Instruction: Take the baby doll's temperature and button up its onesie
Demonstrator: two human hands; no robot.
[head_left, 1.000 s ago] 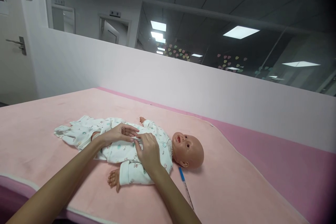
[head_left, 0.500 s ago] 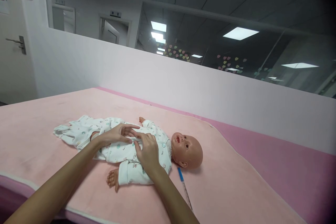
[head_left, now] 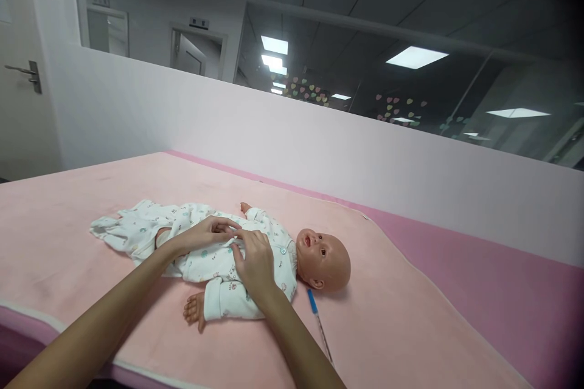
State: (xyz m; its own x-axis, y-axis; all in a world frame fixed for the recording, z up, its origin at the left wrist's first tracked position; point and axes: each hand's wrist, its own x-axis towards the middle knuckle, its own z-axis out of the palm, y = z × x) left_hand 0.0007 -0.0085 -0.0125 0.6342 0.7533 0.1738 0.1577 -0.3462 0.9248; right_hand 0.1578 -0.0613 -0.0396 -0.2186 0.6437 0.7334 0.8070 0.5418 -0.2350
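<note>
A baby doll (head_left: 325,260) in white printed clothes lies on its back on the pink sheet, its head to the right. On the doll's belly, my left hand (head_left: 208,234) and my right hand (head_left: 256,258) meet at the fingertips over the front of the white top (head_left: 205,264). The fingers of both hands are bent and seem to touch or pinch the cloth; the exact spot between them is too small to make out. The doll's one arm reaches toward the front edge, its small hand (head_left: 195,310) lying on the sheet.
A thermometer-like stick with a blue cap (head_left: 312,302) lies beside the doll's head, near my right forearm. The pink sheet (head_left: 401,328) covers the padded table. Behind it stand a white wall (head_left: 274,127) and a window; a door (head_left: 27,109) is at the left.
My left hand's fingers have drawn closer together, near my right fingertips. The doll and the blue-capped stick lie as before, with the view shifted slightly.
</note>
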